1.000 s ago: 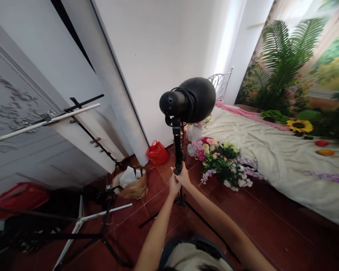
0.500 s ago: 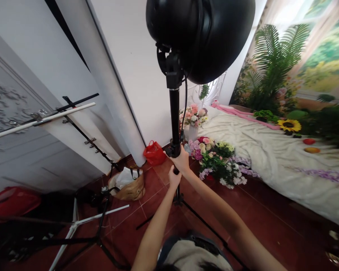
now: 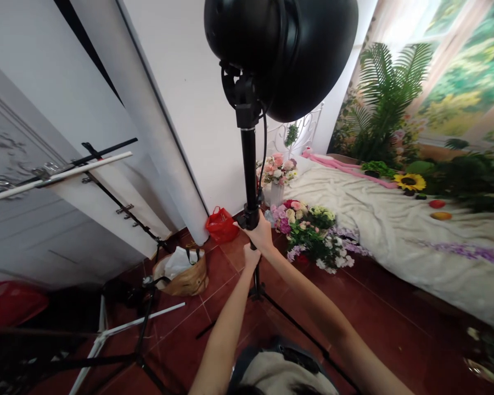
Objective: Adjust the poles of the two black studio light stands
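Note:
A black light stand (image 3: 249,170) rises in front of me, carrying a big black studio light (image 3: 271,49) with a round reflector at its top. My right hand (image 3: 260,233) is closed around the stand at its collar, just under the thick upper tube. Lower down, my left hand (image 3: 252,256) grips the same pole. A cable hangs along the upper tube. The stand's legs (image 3: 296,327) spread over the red tiled floor, partly hidden behind my arms.
Flower bunches (image 3: 313,236) lie right of the stand, beside a bed-like platform with a cream blanket (image 3: 395,241). A red bag (image 3: 222,225) and a woven basket (image 3: 189,280) stand to the left. Farther left are a backdrop stand (image 3: 123,208) and white tripod legs (image 3: 144,318).
The view has turned slightly, so the surroundings appear shifted, mostly to the left. Both hands keep their hold on the stand.

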Demonstrator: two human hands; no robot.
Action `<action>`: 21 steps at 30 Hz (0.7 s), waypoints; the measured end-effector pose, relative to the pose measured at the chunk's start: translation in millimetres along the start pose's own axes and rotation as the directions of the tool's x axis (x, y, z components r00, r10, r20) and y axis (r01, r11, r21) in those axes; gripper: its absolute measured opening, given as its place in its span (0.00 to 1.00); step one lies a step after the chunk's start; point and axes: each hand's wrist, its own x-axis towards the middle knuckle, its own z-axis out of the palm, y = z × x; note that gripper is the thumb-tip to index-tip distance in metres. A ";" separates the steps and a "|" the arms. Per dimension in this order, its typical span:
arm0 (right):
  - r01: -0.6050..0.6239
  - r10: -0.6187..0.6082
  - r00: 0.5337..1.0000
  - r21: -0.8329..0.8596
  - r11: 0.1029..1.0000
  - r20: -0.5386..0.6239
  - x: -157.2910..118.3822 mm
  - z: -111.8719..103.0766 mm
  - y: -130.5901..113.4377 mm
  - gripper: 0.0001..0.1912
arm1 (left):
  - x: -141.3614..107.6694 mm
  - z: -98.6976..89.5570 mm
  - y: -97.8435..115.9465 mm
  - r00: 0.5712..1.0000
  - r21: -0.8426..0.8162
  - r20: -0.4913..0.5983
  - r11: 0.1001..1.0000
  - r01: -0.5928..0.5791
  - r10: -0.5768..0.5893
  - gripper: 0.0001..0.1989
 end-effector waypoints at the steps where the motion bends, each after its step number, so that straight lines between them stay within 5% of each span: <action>1: -0.001 0.001 1.000 0.004 1.000 0.005 -0.3 0.8 0.9 0.24 | 0.0 -0.4 -0.6 1.000 0.003 0.005 1.000 -0.003 0.003 0.09; 7: -0.008 0.005 0.999 0.064 0.998 0.036 -0.8 -0.8 0.8 0.28 | 4.5 3.9 -8.7 1.000 -0.001 0.014 1.000 -0.022 0.022 0.08; 11: 0.077 -0.108 0.982 0.194 0.978 0.156 -9.3 -21.9 14.0 0.33 | 9.0 8.3 -18.0 0.999 -0.014 0.011 0.999 -0.038 0.038 0.09; 15: 0.040 -0.078 0.962 0.150 0.988 0.261 -37.0 -47.6 67.4 0.15 | 9.3 8.9 -24.4 1.000 -0.007 0.024 1.000 -0.019 0.019 0.13; 21: -0.012 0.024 0.925 -0.033 0.999 0.379 -82.6 -50.0 143.8 0.17 | 8.2 7.7 -26.3 0.999 0.043 0.012 0.998 -0.054 0.053 0.13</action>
